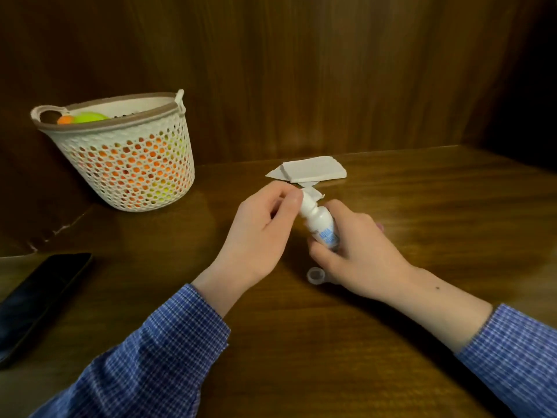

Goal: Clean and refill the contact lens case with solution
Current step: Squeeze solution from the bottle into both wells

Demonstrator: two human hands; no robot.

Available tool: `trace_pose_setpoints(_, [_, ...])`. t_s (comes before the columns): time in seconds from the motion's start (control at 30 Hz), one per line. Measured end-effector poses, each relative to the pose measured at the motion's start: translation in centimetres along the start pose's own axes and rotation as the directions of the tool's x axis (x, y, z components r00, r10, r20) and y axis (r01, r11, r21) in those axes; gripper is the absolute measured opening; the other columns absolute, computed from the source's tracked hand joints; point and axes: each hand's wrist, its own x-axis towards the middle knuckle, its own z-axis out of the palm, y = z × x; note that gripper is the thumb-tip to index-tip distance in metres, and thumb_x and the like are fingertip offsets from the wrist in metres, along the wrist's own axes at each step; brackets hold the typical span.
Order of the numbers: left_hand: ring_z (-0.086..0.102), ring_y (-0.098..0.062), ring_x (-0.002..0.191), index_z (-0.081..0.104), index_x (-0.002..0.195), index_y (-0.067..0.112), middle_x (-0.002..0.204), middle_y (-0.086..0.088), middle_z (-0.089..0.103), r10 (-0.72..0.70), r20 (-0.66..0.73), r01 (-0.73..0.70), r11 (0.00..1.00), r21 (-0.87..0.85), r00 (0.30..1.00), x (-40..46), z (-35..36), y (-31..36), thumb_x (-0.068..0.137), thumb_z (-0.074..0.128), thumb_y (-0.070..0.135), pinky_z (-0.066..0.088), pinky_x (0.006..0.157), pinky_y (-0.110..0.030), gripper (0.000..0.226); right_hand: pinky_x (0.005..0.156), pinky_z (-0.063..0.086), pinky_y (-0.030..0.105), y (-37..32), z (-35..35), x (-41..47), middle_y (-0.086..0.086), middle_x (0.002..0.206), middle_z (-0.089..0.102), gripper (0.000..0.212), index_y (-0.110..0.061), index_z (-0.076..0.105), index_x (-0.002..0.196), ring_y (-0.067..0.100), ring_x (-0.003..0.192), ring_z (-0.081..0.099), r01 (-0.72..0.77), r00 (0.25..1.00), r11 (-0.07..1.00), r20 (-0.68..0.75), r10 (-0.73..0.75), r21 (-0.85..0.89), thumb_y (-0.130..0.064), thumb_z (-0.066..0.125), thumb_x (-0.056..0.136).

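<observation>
My right hand [358,251] grips a small white solution bottle [324,224] with a blue label, tilted with its top pointing up and left. My left hand [262,227] pinches the bottle's white cap [306,203] between thumb and fingers. A clear contact lens case well [315,276] lies open on the wooden table, just below my right hand; the rest of the case is hidden under that hand. Folded white tissues [313,170] lie on the table right behind the bottle.
A white perforated basket [126,164] with orange and green things inside stands at the back left. A dark phone [39,300] lies at the left edge. The wooden table [452,206] meets a wooden wall behind.
</observation>
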Motion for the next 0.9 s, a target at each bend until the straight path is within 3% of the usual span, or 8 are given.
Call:
trace_pose_setpoints(0.1, [0.057,0.003,0.072,0.062,0.102,0.039,0.075,0.029,0.060,0.050,0.047,-0.052,0.998,0.037,0.998,-0.1,-0.1,0.1,0.103,0.041,0.044,0.045,0.062,-0.012,0.022,0.057,0.049,0.021,0.3,0.4,-0.4,-0.020,0.083,0.060,0.032,-0.034,0.050,0.105,0.002,0.075,0.062,-0.013,1.000,1.000,-0.020,0.013,0.014,-0.040,0.072,0.083])
trace_pose_setpoints(0.2, [0.058,-0.002,0.074,0.062,0.107,0.036,0.078,0.018,0.061,0.111,0.095,-0.125,0.980,0.153,0.989,-0.3,-0.1,0.0,0.105,0.038,0.043,0.045,0.061,-0.016,0.025,0.054,0.043,0.015,0.3,0.7,-0.5,-0.020,0.082,0.060,0.033,-0.038,0.049,0.101,-0.008,0.087,0.059,-0.022,0.999,0.998,-0.022,0.023,0.059,-0.037,0.075,0.081])
trace_pose_setpoints(0.3, [0.055,-0.003,0.070,0.056,0.100,0.034,0.075,0.014,0.056,0.139,0.139,-0.173,0.944,0.281,0.980,-0.4,-0.3,-0.2,0.104,0.031,0.047,0.042,0.058,-0.023,0.028,0.054,0.048,0.011,0.3,0.8,-0.8,-0.017,0.080,0.061,0.032,-0.039,0.049,0.098,-0.009,0.084,0.062,-0.025,0.999,0.994,-0.025,0.028,0.106,-0.034,0.075,0.079])
trace_pose_setpoints(0.37, [0.054,-0.001,0.070,0.049,0.093,0.040,0.073,0.015,0.054,0.134,0.163,-0.181,0.930,0.320,0.977,-0.4,-0.3,-0.1,0.101,0.026,0.052,0.039,0.057,-0.023,0.027,0.051,0.050,0.016,0.3,0.7,-0.9,-0.016,0.079,0.063,0.030,-0.037,0.051,0.096,-0.004,0.079,0.064,-0.017,0.999,0.993,-0.027,0.020,0.118,-0.033,0.076,0.079])
trace_pose_setpoints(0.5, [0.054,0.000,0.070,0.044,0.085,0.045,0.073,0.015,0.053,0.158,0.177,-0.210,0.918,0.337,0.972,-0.4,-0.3,-0.3,0.104,0.028,0.049,0.037,0.057,-0.023,0.025,0.053,0.051,0.025,0.6,0.3,-0.7,-0.011,0.073,0.064,0.024,-0.032,0.057,0.089,0.007,0.071,0.062,0.004,0.999,0.990,-0.045,0.002,0.141,-0.027,0.077,0.076])
trace_pose_setpoints(0.7, [0.055,-0.008,0.075,0.057,0.101,0.028,0.077,0.017,0.053,0.275,0.145,-0.310,0.886,0.344,0.950,-0.5,-0.2,-0.4,0.101,0.023,0.053,0.042,0.054,-0.023,0.042,0.052,0.041,0.016,0.0,-0.5,-0.6,-0.014,0.066,0.061,0.019,-0.033,0.058,0.077,0.007,0.059,0.056,0.062,0.998,0.960,0.006,-0.066,0.272,-0.027,0.076,0.074])
trace_pose_setpoints(0.77, [0.055,-0.010,0.077,0.055,0.098,0.029,0.075,0.016,0.053,0.286,0.142,-0.318,0.883,0.344,0.948,-0.5,-0.1,-0.4,0.101,0.023,0.053,0.043,0.055,-0.026,0.040,0.053,0.042,0.015,-0.2,-0.7,-0.6,-0.016,0.069,0.062,0.017,-0.034,0.057,0.074,0.005,0.058,0.056,0.058,0.997,0.952,0.037,-0.072,0.299,-0.028,0.073,0.072])
trace_pose_setpoints(0.9, [0.053,-0.009,0.062,0.049,0.095,0.033,0.071,0.016,0.049,0.271,0.125,-0.297,0.891,0.343,0.955,-0.8,0.2,-0.5,0.103,0.017,0.058,0.037,0.053,-0.019,0.042,0.048,0.044,0.010,-0.1,-0.5,-0.9,-0.019,0.065,0.066,0.021,-0.026,0.058,0.076,0.002,0.054,0.064,0.050,0.992,0.924,0.087,-0.089,0.378,-0.013,0.074,0.076])
